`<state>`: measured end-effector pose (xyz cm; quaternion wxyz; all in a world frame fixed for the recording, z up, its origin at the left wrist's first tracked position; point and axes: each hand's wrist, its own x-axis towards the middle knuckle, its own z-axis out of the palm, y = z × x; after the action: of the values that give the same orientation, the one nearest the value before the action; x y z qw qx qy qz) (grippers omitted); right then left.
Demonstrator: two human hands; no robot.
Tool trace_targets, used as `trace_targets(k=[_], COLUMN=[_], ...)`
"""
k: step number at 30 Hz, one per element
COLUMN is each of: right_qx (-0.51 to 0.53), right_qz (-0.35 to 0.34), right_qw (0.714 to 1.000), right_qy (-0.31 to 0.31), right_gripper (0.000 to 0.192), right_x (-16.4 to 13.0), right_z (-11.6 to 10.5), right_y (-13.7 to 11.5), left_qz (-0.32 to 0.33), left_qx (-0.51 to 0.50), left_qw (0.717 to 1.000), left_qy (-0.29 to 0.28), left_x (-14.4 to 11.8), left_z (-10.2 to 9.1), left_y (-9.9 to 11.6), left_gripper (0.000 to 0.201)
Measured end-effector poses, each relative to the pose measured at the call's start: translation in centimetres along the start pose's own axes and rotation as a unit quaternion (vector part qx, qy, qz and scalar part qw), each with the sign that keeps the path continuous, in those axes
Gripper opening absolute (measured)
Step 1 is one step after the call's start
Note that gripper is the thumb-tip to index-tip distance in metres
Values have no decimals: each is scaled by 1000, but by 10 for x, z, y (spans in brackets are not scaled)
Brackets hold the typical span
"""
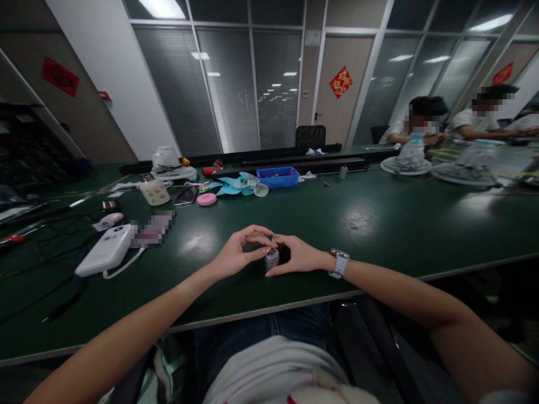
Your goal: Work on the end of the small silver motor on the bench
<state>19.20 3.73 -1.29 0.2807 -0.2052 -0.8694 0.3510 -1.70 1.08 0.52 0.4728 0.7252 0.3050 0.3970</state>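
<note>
Left hand [236,251] bends over the top of a small silver can [272,261], and its thumb touches the top edge. I cannot tell if its fingers pinch something tiny there. The right hand [301,255] curls around the side of the can and holds it, with the thumb low down in front. The can stands up on the green table [311,210], near the front edge. A watch [339,264] with a pale band is on the right wrist. Over to the left lies a white box [107,251] with a white cord. Farther back are a round pink thing [206,199], blue fan blades [229,186] and a blue tray [281,182].
</note>
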Motion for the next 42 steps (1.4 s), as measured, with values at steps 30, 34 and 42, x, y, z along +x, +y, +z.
trace_targets(k=[30, 34, 42], right_qx=[-1, 26, 34], right_qz=[19, 12, 20], right_qw=[1000, 1000, 999], right_qy=[7, -3, -10], right_gripper=[46, 43, 45], right_x=[1, 1, 0], right_z=[0, 0, -1], right_y=[0, -2, -4], left_qz=[77, 92, -2], left_qx=[109, 122, 315], left_qw=[987, 976, 932], left_qy=[85, 153, 180], left_x=[-2, 3, 14], left_z=[12, 2, -40], left_y=[11, 5, -37], left_gripper=[17, 19, 22])
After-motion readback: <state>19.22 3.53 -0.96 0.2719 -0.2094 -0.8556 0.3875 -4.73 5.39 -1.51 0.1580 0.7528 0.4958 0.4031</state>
